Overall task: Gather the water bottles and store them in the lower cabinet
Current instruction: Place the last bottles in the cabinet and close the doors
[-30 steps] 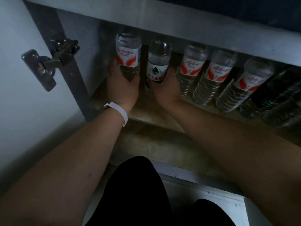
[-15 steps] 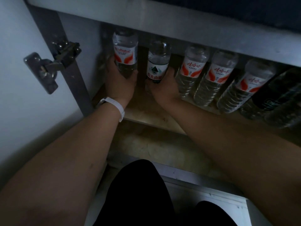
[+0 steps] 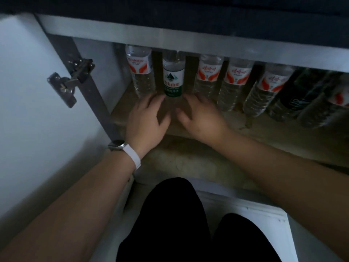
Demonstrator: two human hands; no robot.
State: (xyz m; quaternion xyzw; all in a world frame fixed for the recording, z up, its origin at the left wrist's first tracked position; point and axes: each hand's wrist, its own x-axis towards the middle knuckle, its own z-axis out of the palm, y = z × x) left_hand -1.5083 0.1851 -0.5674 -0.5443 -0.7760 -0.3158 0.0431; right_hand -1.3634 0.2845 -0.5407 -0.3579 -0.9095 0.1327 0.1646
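Left hand [image 3: 147,122], right hand [image 3: 201,118]: fingers loose, gripping nothing, flanking green-label bottle [image 3: 173,78] (contact unclear); its top cut off by cabinet rail [image 3: 188,44].

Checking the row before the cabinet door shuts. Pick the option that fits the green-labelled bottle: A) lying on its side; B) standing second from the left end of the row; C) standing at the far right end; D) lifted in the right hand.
B: the green-labelled bottle stands upright on the shelf, with only one red-labelled bottle to its left.

Bottles [image 3: 207,76] upright on cabinet shelf [image 3: 264,127]
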